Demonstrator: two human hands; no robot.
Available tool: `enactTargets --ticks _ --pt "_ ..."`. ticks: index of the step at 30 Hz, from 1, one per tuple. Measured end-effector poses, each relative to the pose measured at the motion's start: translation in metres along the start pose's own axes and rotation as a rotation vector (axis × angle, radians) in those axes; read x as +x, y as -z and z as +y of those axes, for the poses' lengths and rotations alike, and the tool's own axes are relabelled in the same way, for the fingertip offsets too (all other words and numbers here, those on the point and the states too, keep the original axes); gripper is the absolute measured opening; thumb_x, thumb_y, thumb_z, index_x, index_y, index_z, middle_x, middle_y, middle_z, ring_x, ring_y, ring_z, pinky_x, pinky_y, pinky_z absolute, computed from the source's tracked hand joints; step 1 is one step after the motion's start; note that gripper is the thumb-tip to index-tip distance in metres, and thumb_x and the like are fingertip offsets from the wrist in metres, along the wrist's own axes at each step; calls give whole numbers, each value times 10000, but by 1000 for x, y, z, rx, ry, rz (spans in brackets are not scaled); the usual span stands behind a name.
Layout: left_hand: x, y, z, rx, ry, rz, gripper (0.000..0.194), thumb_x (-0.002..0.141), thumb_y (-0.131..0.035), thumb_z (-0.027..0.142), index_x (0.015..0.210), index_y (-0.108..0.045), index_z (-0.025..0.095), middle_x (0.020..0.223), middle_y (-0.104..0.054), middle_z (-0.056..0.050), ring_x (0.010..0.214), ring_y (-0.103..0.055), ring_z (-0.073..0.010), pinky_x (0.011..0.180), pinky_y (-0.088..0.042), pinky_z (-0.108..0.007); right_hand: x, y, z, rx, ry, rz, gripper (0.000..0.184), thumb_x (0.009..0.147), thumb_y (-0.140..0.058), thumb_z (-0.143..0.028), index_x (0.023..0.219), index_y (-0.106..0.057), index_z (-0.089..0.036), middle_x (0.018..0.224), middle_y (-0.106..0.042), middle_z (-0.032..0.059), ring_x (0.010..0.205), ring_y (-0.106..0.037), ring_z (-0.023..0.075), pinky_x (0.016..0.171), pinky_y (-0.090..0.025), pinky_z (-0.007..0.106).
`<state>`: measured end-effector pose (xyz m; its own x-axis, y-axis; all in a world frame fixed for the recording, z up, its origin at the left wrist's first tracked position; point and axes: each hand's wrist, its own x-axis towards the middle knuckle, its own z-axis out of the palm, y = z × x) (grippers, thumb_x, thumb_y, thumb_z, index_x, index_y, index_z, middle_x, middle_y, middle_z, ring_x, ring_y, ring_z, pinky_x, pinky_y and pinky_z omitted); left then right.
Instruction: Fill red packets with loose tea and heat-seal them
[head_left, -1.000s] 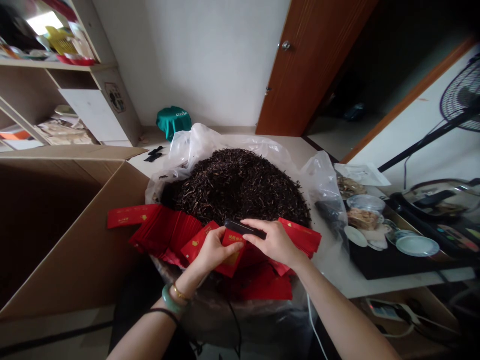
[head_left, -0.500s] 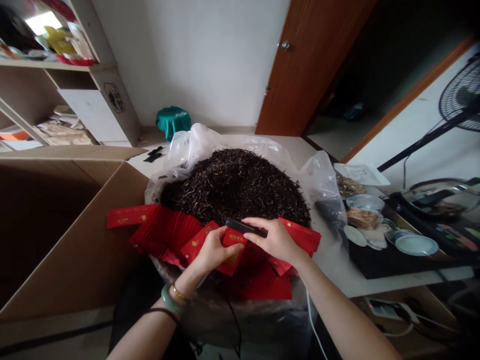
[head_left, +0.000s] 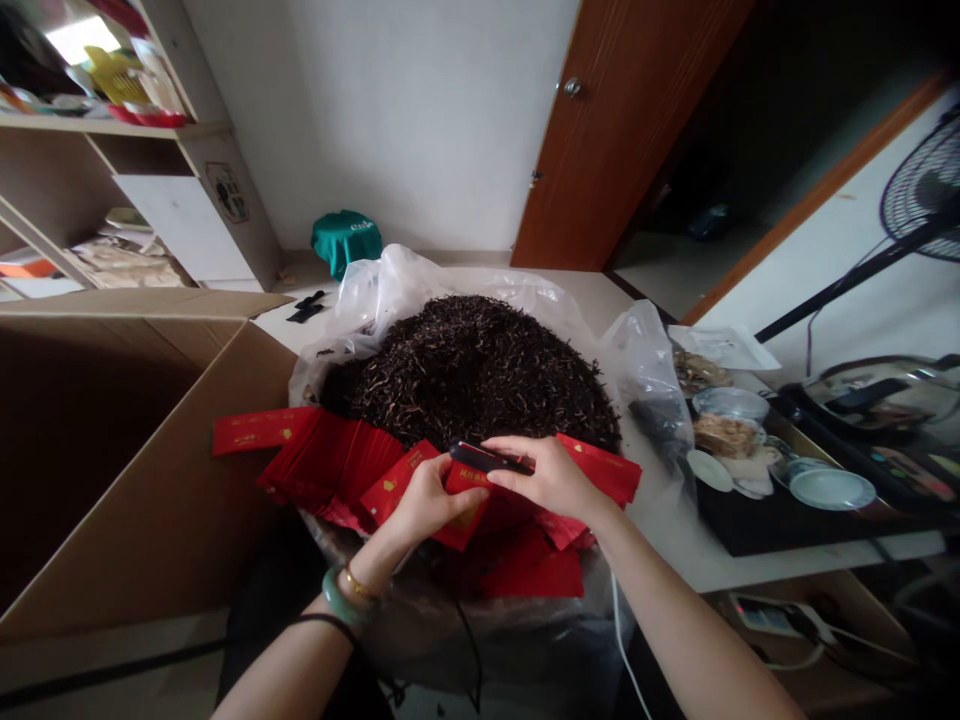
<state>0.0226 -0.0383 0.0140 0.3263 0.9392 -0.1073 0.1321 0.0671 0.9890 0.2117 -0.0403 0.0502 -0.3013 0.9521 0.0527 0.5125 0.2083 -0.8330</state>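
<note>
My left hand (head_left: 431, 500) grips a small red packet (head_left: 466, 512) with gold print, thumb across its front. My right hand (head_left: 547, 475) is closed around a slim black handheld sealer (head_left: 480, 457), which lies across the packet's top edge. Whether its jaws are fully pressed together is hard to see. Around my hands lie more red packets, with a fanned stack (head_left: 330, 465) on the left and others (head_left: 604, 470) on the right. Behind them is a large heap of dark loose tea leaves (head_left: 480, 370) in a clear plastic bag (head_left: 397, 280).
An open cardboard box (head_left: 165, 480) stands at the left. On the right, a black tray (head_left: 750, 535) bears dishes and a glass-lidded pot (head_left: 885, 390). A white cord (head_left: 621, 640) hangs below my right forearm. A fan (head_left: 922, 190) stands far right.
The black sealer has shifted slightly down over the red packet's top, with a thin reddish line now showing along it. Both hands stay almost where they were.
</note>
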Motion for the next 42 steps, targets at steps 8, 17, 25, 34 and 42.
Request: enactTargets --ticks 8,17,25,34,42 --pt "1 -1 0 -10 33 13 353 581 -734 397 798 -657 130 712 -710 -19 636 -620 -175 591 -502 -255 -1 -2 0 -47 24 32 323 783 -670 -252 1103 -705 -221 1113 -727 49 1034 -682 243 934 -538 364" --pt "0 -1 3 -6 26 13 356 592 -730 404 804 -658 127 725 -709 -26 650 -628 -183 597 -509 -259 1 -2 1 -63 21 38 341 774 -676 -273 1110 -700 -225 1116 -726 57 1029 -682 249 889 -553 368" --pt "0 -2 3 -16 2 22 357 611 -721 391 843 -682 123 763 -729 -35 675 -648 -197 605 -521 -262 0 -3 3 16 -1 27 338 788 -653 -290 1117 -691 -220 1111 -726 57 1033 -678 245 921 -537 389" --pt "2 0 -3 51 -68 24 371 650 -705 390 899 -700 116 845 -748 -57 766 -672 -230 693 -529 -288 4 -7 5 1 -6 13 451 743 -706 -336 1174 -654 -214 1186 -691 75 1078 -651 264 915 -530 398" --pt "7 1 -13 190 -140 82 287 666 -676 321 863 -712 116 797 -745 -43 748 -670 -225 685 -516 -278 8 -20 14 29 -44 -73 496 762 -690 -382 1220 -619 -205 1231 -666 77 1143 -619 263 997 -483 410"
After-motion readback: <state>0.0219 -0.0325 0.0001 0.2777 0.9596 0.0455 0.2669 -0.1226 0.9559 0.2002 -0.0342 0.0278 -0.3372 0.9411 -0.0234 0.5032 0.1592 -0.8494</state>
